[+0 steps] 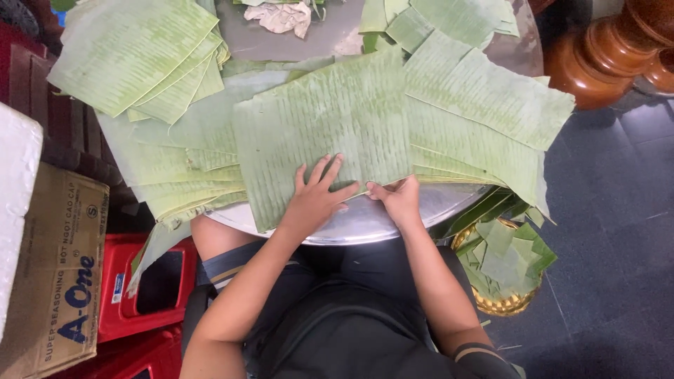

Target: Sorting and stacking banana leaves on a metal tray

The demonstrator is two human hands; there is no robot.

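My left hand [312,200] lies flat with its fingers spread wide on the near edge of the big banana leaf [323,133] at the middle of the round metal desk [365,223], while my right hand [399,198] pinches that leaf's near right corner, fingers curled narrow around the edge. More cut leaves are stacked at ten o'clock [133,60] and fanned out at two o'clock [484,105], a crumpled cloth [281,15] sits at twelve, and a basket of leaf scraps [505,263] stands on the floor at four o'clock.
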